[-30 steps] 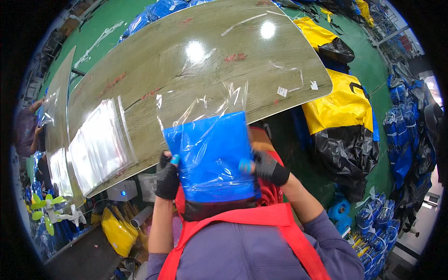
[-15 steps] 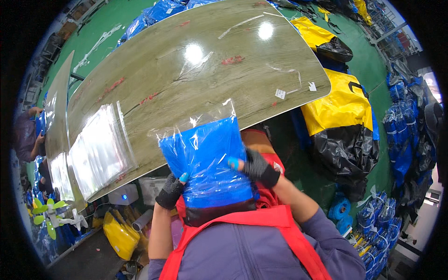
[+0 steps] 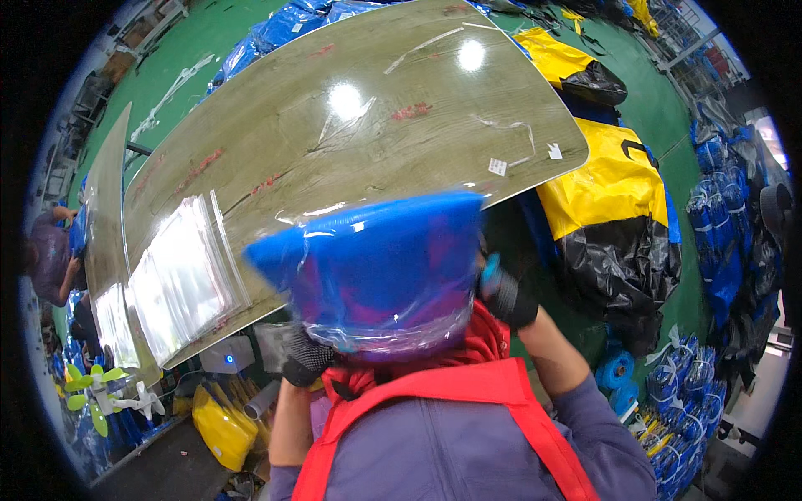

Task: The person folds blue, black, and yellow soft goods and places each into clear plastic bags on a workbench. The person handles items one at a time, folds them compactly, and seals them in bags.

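Note:
A folded blue sheet-like item [image 3: 393, 238] sits in a clear plastic bag [image 3: 380, 338], held up in front of my red apron. It is partly smeared by motion. My left hand [image 3: 309, 357], in a dark dotted fingerless glove, grips the bag's lower left side, its fingertips hidden. At the right side, my right hand [image 3: 507, 299], gloved the same way with a blue-covered fingertip showing, is closed at the bag's edge. The package's upper edge hangs over the near edge of the wood-patterned table [image 3: 401, 159].
On the table's left lies a stack of clear plastic bags [image 3: 180, 280]. Yellow-and-black bags [image 3: 614, 225] stand on the green floor to the right. A green-bladed fan [image 3: 98, 386] and a white box [image 3: 227, 357] are at lower left. Another person [image 3: 54, 250] works at far left.
The package has tilted and spread wider, its upper edge now reaching further left and right. My right hand has moved right, while my left hand has shifted slightly down.

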`<state>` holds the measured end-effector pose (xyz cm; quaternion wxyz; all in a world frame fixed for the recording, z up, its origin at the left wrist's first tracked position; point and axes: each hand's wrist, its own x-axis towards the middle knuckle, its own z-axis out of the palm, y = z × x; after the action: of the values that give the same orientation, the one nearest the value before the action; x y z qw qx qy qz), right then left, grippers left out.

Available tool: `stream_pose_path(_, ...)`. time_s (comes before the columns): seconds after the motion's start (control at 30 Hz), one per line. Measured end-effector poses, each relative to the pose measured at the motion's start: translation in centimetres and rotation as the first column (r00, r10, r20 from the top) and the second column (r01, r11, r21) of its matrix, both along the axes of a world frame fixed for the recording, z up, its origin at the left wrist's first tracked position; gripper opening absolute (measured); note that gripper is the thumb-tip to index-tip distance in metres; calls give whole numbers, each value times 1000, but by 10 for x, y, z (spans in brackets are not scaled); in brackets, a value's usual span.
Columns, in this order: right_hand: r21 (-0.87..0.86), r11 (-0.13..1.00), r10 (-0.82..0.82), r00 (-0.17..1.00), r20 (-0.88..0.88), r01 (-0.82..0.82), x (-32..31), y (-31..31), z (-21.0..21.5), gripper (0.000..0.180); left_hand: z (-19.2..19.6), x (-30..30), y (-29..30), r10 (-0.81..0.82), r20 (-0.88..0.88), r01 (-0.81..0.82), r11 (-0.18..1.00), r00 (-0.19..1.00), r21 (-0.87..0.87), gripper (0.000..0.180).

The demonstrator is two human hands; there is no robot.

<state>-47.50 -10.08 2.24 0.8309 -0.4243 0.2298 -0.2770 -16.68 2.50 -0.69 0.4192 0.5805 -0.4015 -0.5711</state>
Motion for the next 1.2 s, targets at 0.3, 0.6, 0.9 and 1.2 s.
stream_pose_path(0.3,-72,960,-261,960,103,269,28,-113,25,63,44,5,-98,478,470,11,693,742,-721,94)
stream_pose_path(0.6,-212,957,-176,977,122,199,38,-69,27,103,47,-7,-104,280,-170,-327,848,945,-418,88)
stream_pose_path(0.9,-485,797,-455,886,-91,360,43,-46,-13,51,10,-18,-77,457,-32,-429,806,889,-408,63)
stream_pose_path(1.2,-615,772,-362,906,-219,160,29,-64,13,23,15,8,-83,331,-50,-323,856,942,-403,18)
